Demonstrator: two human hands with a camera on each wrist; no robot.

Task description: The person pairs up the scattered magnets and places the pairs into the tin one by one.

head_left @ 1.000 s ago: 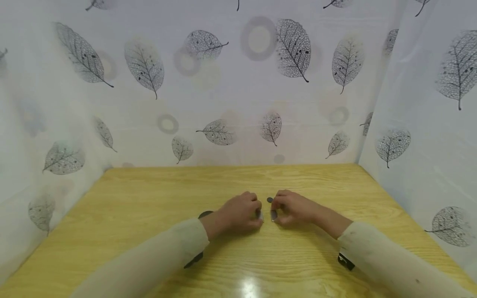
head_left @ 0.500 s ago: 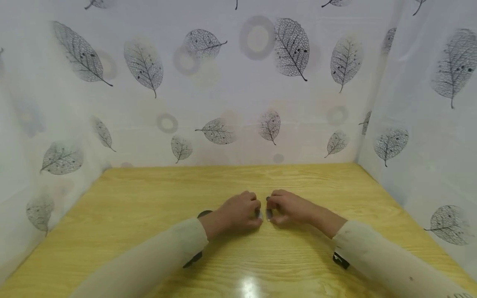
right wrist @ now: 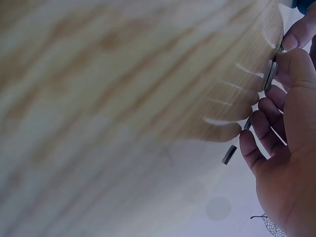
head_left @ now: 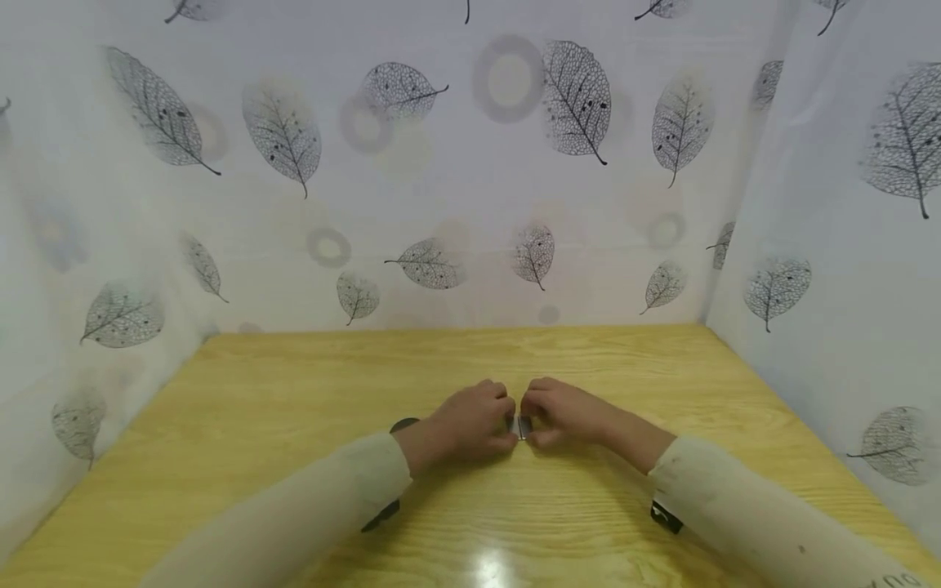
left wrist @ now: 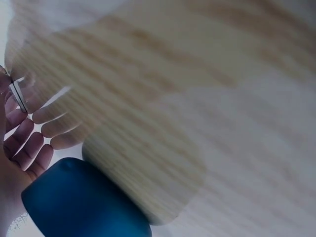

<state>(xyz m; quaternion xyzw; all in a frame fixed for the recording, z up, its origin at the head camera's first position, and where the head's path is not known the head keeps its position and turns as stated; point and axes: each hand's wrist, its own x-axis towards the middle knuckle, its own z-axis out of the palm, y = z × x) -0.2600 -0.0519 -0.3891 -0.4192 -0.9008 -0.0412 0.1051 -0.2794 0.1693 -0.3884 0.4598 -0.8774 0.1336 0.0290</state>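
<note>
In the head view my left hand (head_left: 474, 418) and right hand (head_left: 569, 412) meet near the middle of the wooden table, fingertips almost touching. My left hand pinches a small flat pale piece (head_left: 512, 426), mostly hidden by the fingers. A thin rectangular grey piece (head_left: 525, 427) with a silvery edge is pinched in my right hand, its edge against or very close to the left piece. In the right wrist view that thin piece (right wrist: 270, 75) shows between thumb and fingers. A small dark piece (right wrist: 229, 154) lies beyond the right fingertips.
A blue, smooth, rounded object (left wrist: 86, 200) shows near my left wrist in the left wrist view. In the head view a dark round edge (head_left: 404, 424) shows behind the left wrist. Leaf-patterned curtains (head_left: 470, 180) enclose the wooden table (head_left: 294, 376) at the back and sides.
My right hand has moved left with the thin grey piece, closing the gap to the left hand. It now covers the small dark disc in the head view. The left hand has barely moved.
</note>
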